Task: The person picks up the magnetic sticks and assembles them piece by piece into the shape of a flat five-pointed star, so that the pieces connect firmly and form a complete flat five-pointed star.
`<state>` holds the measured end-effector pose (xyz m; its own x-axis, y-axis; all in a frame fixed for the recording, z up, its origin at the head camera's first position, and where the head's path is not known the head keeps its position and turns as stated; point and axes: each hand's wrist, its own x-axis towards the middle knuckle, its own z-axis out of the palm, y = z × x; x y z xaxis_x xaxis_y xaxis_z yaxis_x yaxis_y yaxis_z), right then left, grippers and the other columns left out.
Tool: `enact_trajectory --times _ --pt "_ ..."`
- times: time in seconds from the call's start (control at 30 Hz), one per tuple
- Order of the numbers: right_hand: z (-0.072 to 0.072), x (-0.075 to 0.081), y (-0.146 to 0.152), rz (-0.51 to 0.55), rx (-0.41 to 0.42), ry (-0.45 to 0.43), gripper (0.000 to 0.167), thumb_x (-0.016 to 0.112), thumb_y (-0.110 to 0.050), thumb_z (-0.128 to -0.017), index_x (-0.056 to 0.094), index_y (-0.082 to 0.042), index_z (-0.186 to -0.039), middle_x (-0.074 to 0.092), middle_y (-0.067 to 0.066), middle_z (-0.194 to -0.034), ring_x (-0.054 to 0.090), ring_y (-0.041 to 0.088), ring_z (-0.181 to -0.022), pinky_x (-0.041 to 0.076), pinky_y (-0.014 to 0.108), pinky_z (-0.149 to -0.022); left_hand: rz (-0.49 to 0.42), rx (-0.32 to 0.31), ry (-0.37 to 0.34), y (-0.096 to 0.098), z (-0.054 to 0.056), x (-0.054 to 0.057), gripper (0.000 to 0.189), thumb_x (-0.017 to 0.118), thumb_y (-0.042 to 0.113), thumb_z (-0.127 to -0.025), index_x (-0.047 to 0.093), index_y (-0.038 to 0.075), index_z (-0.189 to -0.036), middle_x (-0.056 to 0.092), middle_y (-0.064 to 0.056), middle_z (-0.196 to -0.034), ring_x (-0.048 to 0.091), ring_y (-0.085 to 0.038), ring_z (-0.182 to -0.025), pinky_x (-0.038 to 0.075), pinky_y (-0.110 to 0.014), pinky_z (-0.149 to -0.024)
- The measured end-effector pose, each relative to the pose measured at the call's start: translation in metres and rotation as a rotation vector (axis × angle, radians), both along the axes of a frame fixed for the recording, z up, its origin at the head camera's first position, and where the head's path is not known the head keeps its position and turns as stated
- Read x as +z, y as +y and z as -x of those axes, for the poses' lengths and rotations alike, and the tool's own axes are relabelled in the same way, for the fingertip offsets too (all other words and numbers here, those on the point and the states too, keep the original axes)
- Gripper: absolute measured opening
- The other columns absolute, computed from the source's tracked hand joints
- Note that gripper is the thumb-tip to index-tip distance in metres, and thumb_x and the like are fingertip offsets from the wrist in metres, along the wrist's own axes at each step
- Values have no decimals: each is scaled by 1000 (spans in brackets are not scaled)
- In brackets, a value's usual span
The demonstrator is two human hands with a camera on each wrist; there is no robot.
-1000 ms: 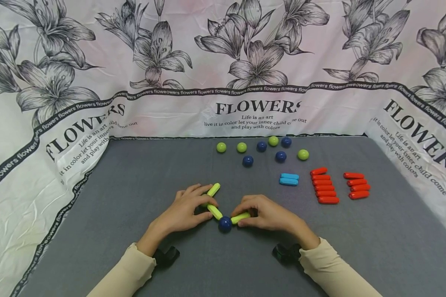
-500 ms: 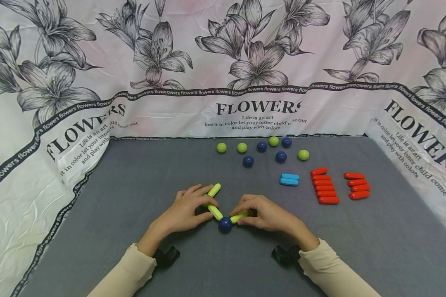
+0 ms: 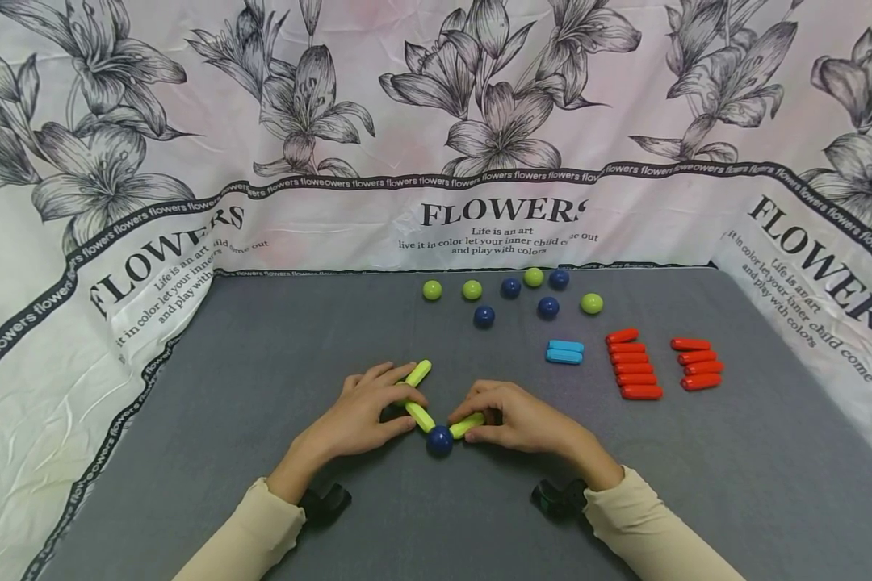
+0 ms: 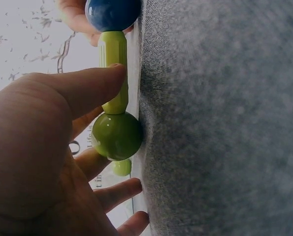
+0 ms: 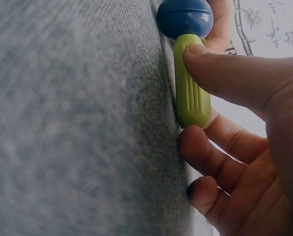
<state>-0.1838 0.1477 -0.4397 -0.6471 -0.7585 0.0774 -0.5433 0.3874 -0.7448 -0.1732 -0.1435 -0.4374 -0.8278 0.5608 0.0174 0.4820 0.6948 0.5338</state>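
Note:
Near the middle of the grey table, my left hand (image 3: 369,410) pinches a yellow-green ribbed rod (image 4: 113,49) between thumb and fingers. One end of that rod meets a dark blue ball (image 3: 439,440), the other a green ball (image 4: 117,136). From the green ball, mostly covered by my fingers in the head view, a second yellow-green rod (image 3: 419,372) slants away to the back. On the other side my right hand (image 3: 516,417) pinches another yellow-green rod (image 5: 191,93), its end against the blue ball. Whether that end is fixed in the ball, I cannot tell.
Loose green balls (image 3: 471,290) and blue balls (image 3: 484,317) lie along the table's back. Two light-blue rods (image 3: 565,353) sit right of centre. Farther right are two groups of red rods (image 3: 634,369). A flower-print cloth (image 3: 501,121) hangs behind and at both sides.
My right hand has shifted very slightly left with its rod, toward the blue ball. The left hand and the pieces it holds have stayed in place.

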Motion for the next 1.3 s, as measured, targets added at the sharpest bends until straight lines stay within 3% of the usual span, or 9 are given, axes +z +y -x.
enact_trajectory --times 0.43,0.77,1.0,1.3 --pt "3 -2 3 26 -23 15 27 76 -20 -93 75 -18 -119 68 -1 -104 55 4 -75 50 23 -66 4 3 -1 0 0 0 38 72 34 -96 64 31 -133 39 -4 -164 27 -39 -154 23 -63 -112" --pt "17 -7 20 208 -268 34 40 79 -13 -90 69 -8 -128 65 15 -108 56 13 -76 47 24 -63 -12 -17 -20 -3 1 1 32 71 33 -96 66 29 -128 37 -2 -165 25 -40 -155 21 -65 -112" --pt "30 -7 24 176 -446 23 53 79 -13 -90 61 -9 -139 61 21 -125 58 12 -72 49 26 -57 0 -17 -9 -8 2 2 36 72 33 -96 65 30 -131 40 -5 -163 28 -38 -154 23 -63 -110" --pt "65 -7 24 129 -535 36 69 77 -14 -92 45 -6 -152 51 29 -142 60 17 -66 51 28 -62 -12 -33 -7 -9 3 4 40 71 35 -96 63 31 -135 48 -4 -158 32 -36 -152 26 -59 -106"
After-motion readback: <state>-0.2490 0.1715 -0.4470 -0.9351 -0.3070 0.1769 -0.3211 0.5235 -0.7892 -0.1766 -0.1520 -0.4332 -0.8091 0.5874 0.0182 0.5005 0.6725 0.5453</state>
